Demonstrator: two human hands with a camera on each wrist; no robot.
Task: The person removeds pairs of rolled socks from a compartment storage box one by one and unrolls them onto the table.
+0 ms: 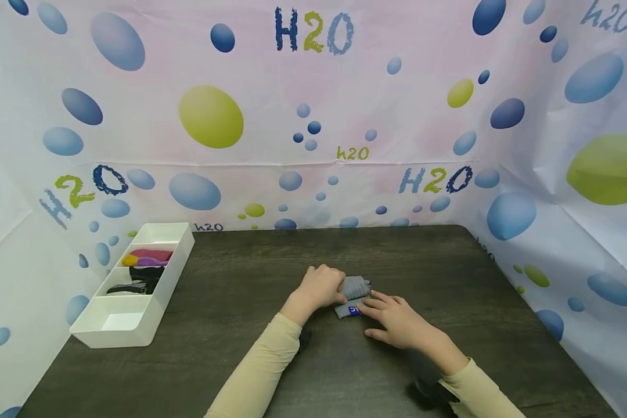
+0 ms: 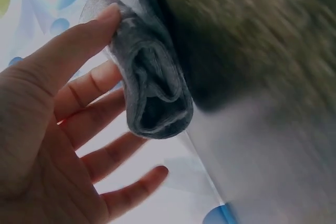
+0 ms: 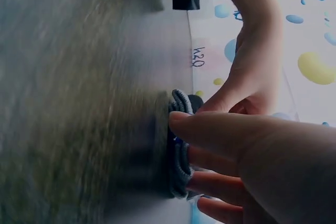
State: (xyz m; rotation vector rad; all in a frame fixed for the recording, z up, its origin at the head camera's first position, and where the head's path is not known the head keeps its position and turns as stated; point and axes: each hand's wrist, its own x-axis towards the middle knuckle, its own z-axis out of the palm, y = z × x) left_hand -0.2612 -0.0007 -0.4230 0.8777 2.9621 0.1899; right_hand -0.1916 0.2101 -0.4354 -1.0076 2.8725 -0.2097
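Observation:
A folded grey sock (image 1: 355, 288) with a small blue patch lies near the middle of the dark table. My left hand (image 1: 320, 287) is at its left end. In the left wrist view, the thumb presses on the sock (image 2: 152, 87) while the fingers reach behind it, and the folded layers show at the near end. My right hand (image 1: 397, 322) has its fingers spread and loosely bent, with the fingertips at the sock's right edge by the patch. From the right wrist, the thumb (image 3: 210, 125) lies across the sock's edge.
At the table's left stands a long white divided box (image 1: 162, 307). One compartment holds red, yellow and purple folded cloth items (image 1: 148, 257); another holds black and striped ones (image 1: 138, 280). A backdrop (image 1: 313, 81) printed with bubbles rises behind the dark table (image 1: 230, 255).

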